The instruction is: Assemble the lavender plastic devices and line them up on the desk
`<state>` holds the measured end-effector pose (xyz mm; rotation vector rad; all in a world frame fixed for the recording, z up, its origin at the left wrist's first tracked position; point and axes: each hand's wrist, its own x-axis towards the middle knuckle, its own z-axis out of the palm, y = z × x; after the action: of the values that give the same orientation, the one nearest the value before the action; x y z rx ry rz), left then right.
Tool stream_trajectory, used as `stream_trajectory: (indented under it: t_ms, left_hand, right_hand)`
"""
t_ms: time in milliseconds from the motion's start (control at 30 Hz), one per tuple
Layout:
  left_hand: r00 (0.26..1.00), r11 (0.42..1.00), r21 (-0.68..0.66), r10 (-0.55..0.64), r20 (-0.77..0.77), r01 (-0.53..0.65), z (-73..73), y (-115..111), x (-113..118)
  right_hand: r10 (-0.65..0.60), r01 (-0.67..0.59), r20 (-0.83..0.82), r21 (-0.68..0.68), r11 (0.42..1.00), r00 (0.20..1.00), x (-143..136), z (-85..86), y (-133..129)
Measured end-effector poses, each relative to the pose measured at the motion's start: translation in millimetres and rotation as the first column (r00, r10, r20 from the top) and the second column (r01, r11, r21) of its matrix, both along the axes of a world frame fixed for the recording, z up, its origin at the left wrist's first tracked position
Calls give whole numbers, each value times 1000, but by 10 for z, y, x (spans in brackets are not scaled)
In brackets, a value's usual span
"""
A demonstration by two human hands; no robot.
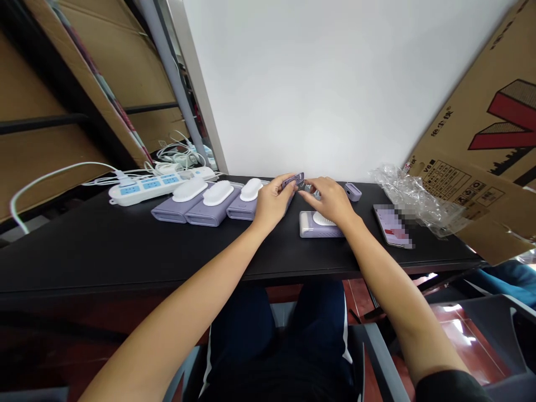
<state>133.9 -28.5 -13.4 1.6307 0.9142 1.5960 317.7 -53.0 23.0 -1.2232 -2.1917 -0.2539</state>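
Observation:
My left hand (pixel 270 203) pinches a small flat purple part (pixel 298 178) with a dark opening, raised just above the table near the wall. Close to its right side, the thumb and fingers of my right hand (pixel 330 201) are bent together around something small and greyish that I cannot make out. Below my right hand lies a purple-and-white box-shaped device (pixel 309 228), partly covered by the hand. To the left sit purple box-shaped devices (pixel 205 215) topped with white oval pieces (pixel 218 193). Another one (pixel 240 209) is partly behind my left hand.
A white power strip (pixel 157 185) with cables lies at the left. On the right are a small purple part (pixel 353 191), a phone (pixel 392 225), clear plastic wrap (pixel 412 195) and a large cardboard box (pixel 481 184). A white wall (pixel 310 84) borders the black table (pixel 125 251).

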Motion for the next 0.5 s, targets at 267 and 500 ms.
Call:
stream_trajectory:
  t_ms: [267, 500]
  left_hand:
    - [979, 994, 76, -68, -191, 84, 13, -62, -2]
    - [960, 987, 101, -95, -264, 125, 6, -81, -8]
  right_hand:
    - [-89, 91, 73, -24, 996, 993, -55, 36, -77]
    - [-131, 134, 86, -36, 990, 988, -53, 65, -102]
